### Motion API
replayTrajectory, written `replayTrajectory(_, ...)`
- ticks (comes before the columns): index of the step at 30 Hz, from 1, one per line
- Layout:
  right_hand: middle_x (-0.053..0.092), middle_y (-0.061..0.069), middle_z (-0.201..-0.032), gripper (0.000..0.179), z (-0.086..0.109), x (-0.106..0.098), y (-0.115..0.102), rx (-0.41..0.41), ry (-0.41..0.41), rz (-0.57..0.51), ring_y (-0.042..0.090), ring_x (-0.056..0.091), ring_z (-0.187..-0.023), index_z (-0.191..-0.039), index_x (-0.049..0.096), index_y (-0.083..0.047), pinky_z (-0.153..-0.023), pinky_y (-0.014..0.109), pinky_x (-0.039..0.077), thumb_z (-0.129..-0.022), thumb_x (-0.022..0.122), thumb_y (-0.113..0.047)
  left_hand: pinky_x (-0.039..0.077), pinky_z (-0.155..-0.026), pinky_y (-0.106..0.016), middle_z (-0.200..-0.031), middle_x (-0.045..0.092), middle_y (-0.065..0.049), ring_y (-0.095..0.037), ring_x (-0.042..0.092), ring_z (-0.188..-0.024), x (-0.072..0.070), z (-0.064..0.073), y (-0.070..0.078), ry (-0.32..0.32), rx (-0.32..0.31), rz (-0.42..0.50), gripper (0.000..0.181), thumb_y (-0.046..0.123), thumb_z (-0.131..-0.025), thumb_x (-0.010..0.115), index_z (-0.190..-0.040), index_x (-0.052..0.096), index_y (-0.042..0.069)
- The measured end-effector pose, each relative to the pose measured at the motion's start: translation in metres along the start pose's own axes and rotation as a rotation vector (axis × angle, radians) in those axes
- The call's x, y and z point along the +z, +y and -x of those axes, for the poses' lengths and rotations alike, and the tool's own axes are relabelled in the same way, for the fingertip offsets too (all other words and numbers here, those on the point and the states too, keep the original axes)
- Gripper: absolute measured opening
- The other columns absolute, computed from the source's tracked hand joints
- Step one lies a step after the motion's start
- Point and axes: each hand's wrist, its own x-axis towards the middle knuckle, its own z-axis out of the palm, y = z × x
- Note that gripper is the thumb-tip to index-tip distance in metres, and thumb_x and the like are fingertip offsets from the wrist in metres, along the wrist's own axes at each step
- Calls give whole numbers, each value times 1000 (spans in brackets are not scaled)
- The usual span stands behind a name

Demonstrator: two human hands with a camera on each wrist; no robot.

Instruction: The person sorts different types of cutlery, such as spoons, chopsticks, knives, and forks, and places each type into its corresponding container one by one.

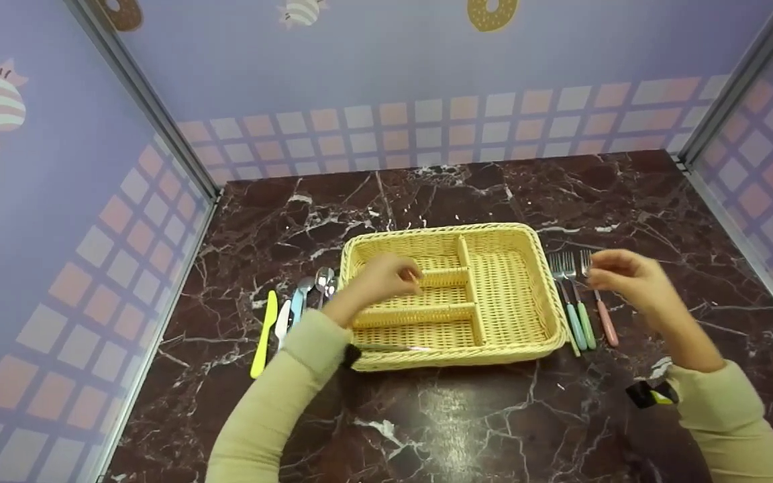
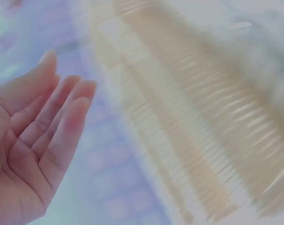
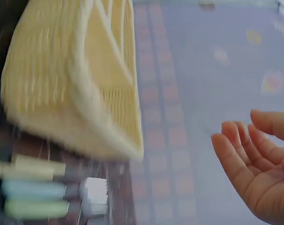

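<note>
My left hand (image 1: 386, 276) hovers over the left part of a yellow woven cutlery basket (image 1: 453, 355). Its fingers are loosely bent and hold nothing, as the left wrist view (image 2: 43, 126) of the hand shows. My right hand (image 1: 635, 278) is raised beside the basket's right end, over the forks, with relaxed fingers and nothing between them. Below it lie several forks: a pink-handled fork (image 1: 604, 318), a green-handled fork (image 1: 585, 322) and a blue-handled fork (image 1: 573, 322) among them. A thin metallic strip (image 1: 386, 347) shows along the basket's front compartment.
Left of the basket lie a yellow knife (image 1: 266, 335), a white knife (image 1: 282, 322) and several spoons (image 1: 323, 278), partly hidden by the left arm. Dividers (image 1: 420, 312) split the basket's left side. Patterned walls (image 1: 386, 74) stand around the dark marbled table (image 1: 453, 429).
</note>
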Motion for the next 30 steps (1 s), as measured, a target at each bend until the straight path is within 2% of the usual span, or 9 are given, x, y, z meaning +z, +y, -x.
replayTrajectory(2, 64, -12, -82, 23, 1, -15, 9, 26, 58, 56, 2, 63, -71, -93, 62, -20, -66, 15, 52, -86, 58, 2, 53, -70, -27, -92, 68, -11, -20, 63, -78, -22, 12, -4, 162, 11, 70, 26, 12, -79, 70, -102, 66, 2)
replayTrajectory(4, 61, -17, -80, 13, 3, -28, 20, 68, 91, 178, -1, 61, -70, -98, 63, -9, -64, 14, 52, -87, 58, -3, 54, -71, -28, -92, 68, -13, -22, 64, -79, -38, 25, -14, 326, -1, 97, 26, 11, -79, 69, -103, 66, 2)
replayTrajectory(6, 60, -15, -79, 18, 4, -37, 33, 136, 92, 311, -1, 59, -68, -103, 60, 3, -61, 15, 51, -88, 58, -6, 54, -69, -27, -90, 68, -15, -23, 64, -77, -47, 38, -28, 464, -31, 132, 24, 7, -78, 70, -101, 66, 0)
replayTrajectory(8, 62, -6, -81, 32, 4, -43, 45, 214, 52, 436, 1, 58, -64, -109, 52, 16, -58, 18, 51, -87, 59, -6, 53, -64, -24, -87, 68, -16, -20, 63, -72, -49, 49, -44, 547, -82, 148, 23, 5, -77, 70, -99, 66, -1)
replayTrajectory(12, 57, 30, -97, 48, 2, -43, 67, 391, -132, 570, 13, 60, -69, -115, 42, 24, -61, 27, 53, -83, 59, -7, 48, -51, -18, -86, 64, -15, -11, 56, -60, -40, 62, -71, 534, -238, 188, 26, 2, -77, 68, -103, 64, -3)
replayTrajectory(15, 52, 37, -105, 51, -1, -39, 78, 490, -214, 591, 20, 59, -78, -113, 42, 26, -67, 32, 55, -81, 61, -9, 48, -48, -21, -86, 61, -12, -7, 52, -56, -27, 67, -85, 466, -336, 211, 31, 3, -78, 67, -107, 62, -3)
replayTrajectory(21, 59, 19, -83, 31, -8, -32, 87, 544, -170, 671, 19, 57, -70, -94, 57, 16, -60, 29, 54, -74, 62, -7, 49, -48, -28, -87, 57, -9, -15, 52, -59, -8, 74, -98, 388, -422, 245, 37, 5, -79, 64, -114, 57, -3)
replayTrajectory(26, 62, 7, -62, 14, -10, -28, 88, 516, -163, 695, 15, 55, -57, -77, 62, 9, -52, 25, 49, -71, 56, -2, 48, -50, -28, -91, 57, -11, -25, 56, -66, -6, 76, -97, 361, -429, 259, 37, 5, -83, 60, -118, 54, -2)
replayTrajectory(30, 60, 1, -49, 11, -10, -27, 89, 488, -171, 684, 10, 54, -49, -69, 62, 6, -48, 22, 45, -71, 53, 0, 50, -52, -31, -89, 57, -10, -29, 57, -69, -5, 75, -96, 365, -414, 253, 34, 5, -83, 60, -116, 55, -2)
